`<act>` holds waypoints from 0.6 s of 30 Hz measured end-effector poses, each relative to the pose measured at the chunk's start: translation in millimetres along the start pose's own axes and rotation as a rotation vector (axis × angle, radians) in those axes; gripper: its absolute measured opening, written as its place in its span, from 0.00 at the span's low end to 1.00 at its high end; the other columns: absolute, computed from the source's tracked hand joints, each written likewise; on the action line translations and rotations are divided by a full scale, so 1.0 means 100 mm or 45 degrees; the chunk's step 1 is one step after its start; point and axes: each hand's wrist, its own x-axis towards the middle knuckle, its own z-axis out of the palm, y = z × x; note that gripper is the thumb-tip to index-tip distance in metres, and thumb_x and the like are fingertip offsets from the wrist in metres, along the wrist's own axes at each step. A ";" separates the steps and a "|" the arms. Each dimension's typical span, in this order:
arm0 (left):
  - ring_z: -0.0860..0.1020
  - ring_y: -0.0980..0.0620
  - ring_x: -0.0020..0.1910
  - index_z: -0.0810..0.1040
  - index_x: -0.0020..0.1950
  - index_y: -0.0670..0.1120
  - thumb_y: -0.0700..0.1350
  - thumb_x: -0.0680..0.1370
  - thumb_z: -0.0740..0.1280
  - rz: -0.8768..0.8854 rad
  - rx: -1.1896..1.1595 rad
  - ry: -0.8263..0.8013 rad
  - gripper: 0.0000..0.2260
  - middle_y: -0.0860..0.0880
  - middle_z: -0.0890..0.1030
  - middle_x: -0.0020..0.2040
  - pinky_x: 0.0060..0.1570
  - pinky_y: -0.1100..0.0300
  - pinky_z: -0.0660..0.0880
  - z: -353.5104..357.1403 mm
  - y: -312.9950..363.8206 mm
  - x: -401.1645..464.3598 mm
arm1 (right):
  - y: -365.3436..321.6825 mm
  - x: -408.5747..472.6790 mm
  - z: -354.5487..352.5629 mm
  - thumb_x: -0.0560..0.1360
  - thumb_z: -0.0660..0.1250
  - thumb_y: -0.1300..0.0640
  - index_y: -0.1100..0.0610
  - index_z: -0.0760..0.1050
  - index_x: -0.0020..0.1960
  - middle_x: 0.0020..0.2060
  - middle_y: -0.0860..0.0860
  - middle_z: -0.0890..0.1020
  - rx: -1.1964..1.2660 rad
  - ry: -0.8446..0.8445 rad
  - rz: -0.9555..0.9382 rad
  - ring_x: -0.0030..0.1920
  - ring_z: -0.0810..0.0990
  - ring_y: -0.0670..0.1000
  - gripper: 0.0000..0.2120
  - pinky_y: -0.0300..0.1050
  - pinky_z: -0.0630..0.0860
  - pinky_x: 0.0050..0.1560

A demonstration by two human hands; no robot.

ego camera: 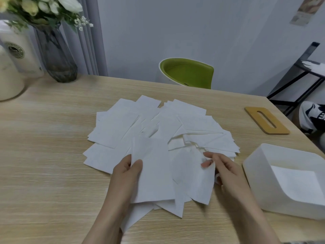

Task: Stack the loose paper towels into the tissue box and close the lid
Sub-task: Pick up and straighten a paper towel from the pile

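The paper towels (158, 131) lie fanned and overlapping across the middle of the frame, on the table (49, 155). At their lower edge the left hand (126, 171) pinches one sheet (153, 171), and the right hand (223, 168) pinches another just right of it. The tissue box (260, 175) sits at the lower right, apart from the spread (one sheet lies flat inside it). The lid (267, 120) lies on the table above the box, at the right edge. A vase (56, 55) stands in the upper left, a jar (10, 81) left of it. A chair (188, 73) stands behind the table's far edge, top centre.
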 end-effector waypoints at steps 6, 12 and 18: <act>0.80 0.41 0.46 0.79 0.48 0.38 0.39 0.80 0.63 -0.005 0.014 -0.010 0.07 0.35 0.82 0.49 0.49 0.47 0.74 0.03 0.00 -0.01 | 0.06 -0.05 -0.13 0.73 0.66 0.42 0.49 0.82 0.48 0.43 0.46 0.84 -0.073 -0.016 0.086 0.44 0.81 0.41 0.13 0.38 0.72 0.46; 0.81 0.36 0.52 0.82 0.46 0.45 0.39 0.80 0.63 -0.040 0.004 0.001 0.09 0.42 0.85 0.46 0.52 0.44 0.75 0.06 0.03 -0.04 | 0.01 -0.01 -0.19 0.71 0.73 0.60 0.54 0.80 0.51 0.35 0.51 0.79 -0.088 -0.056 0.170 0.37 0.79 0.46 0.09 0.35 0.73 0.38; 0.81 0.38 0.50 0.82 0.47 0.45 0.40 0.80 0.63 -0.051 -0.003 -0.013 0.08 0.42 0.85 0.46 0.52 0.43 0.76 0.07 0.04 -0.07 | -0.03 -0.04 -0.23 0.70 0.74 0.64 0.56 0.83 0.42 0.35 0.56 0.84 -0.182 -0.148 0.257 0.33 0.81 0.46 0.04 0.34 0.75 0.35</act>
